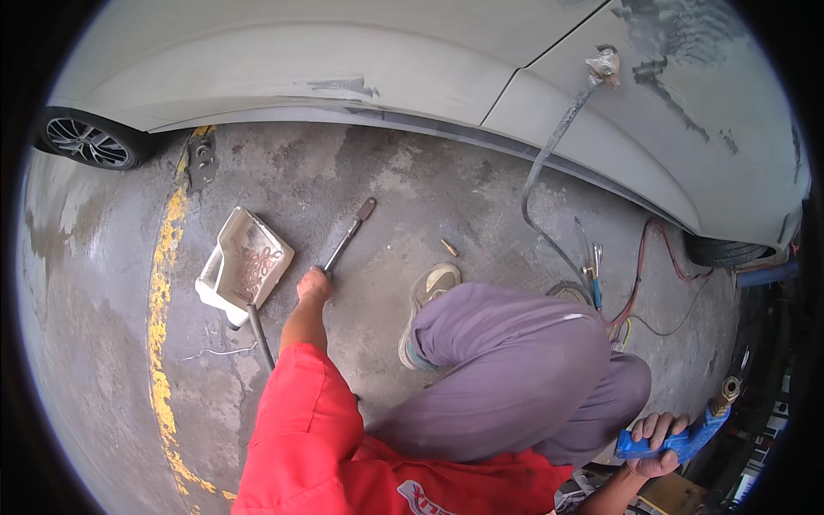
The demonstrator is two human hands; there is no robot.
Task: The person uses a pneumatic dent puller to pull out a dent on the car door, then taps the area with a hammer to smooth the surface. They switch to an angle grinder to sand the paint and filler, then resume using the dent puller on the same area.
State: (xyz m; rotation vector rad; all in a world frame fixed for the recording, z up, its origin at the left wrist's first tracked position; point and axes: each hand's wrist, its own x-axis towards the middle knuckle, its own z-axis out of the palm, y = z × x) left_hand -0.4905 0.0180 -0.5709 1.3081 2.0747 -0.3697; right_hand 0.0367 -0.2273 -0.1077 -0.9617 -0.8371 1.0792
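My left hand (314, 283) is low over the concrete floor, closed around the near end of a metal bar tool (342, 241) with a flat brown far end. Close beside it stands a white plastic parts bin (222, 273) with many small metal rings (257, 265) inside. At the lower right, my right hand (660, 441) grips the blue handle of a welding-gun-like tool (692, 438) with a brass fitting at its tip. Above lies the side of a pale car (412, 71), with grey scuffed patches on its panels.
A grey cable (547, 161) runs from a whitish lump (605, 65) on the car to the floor. Red hose (640, 270) and a blue-handled tool (597, 293) lie at right. A small brass piece (449, 248) is near my shoe (440, 283). A grey rod (259, 338) touches the bin.
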